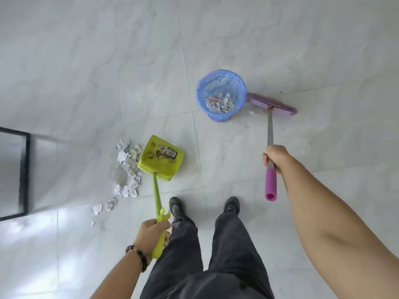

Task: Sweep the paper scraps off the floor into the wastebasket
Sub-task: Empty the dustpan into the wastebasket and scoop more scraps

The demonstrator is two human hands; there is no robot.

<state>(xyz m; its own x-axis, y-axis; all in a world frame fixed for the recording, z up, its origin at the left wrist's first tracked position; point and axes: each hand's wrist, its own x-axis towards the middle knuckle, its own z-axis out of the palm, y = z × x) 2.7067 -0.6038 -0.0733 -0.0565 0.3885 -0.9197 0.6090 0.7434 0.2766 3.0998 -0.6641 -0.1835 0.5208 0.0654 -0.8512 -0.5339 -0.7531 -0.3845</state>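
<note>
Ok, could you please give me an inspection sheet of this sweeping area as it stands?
Surface: pale tiled floor.
Job's things: paper scraps piled just left of the green dustpan; blue wastebasket already holds scraps; purple broom, head down beside the wastebasket.
Clutter: nothing seen.
Grippers: left hand grips the dustpan handle; right hand grips the broom handle.
Cables: nothing seen.
Surroundings: black frame at the left edge.

- One blue wastebasket (pixel 218 117) is standing above centre.
- One purple broom (pixel 270 130) is resting beside it.
- One green dustpan (pixel 160 157) is sitting at centre.
- Roughly a dozen paper scraps (pixel 127 171) are lying left of centre, too heaped to count exactly.
- Two hands are showing: left hand (pixel 152 234), right hand (pixel 276 157).
</note>
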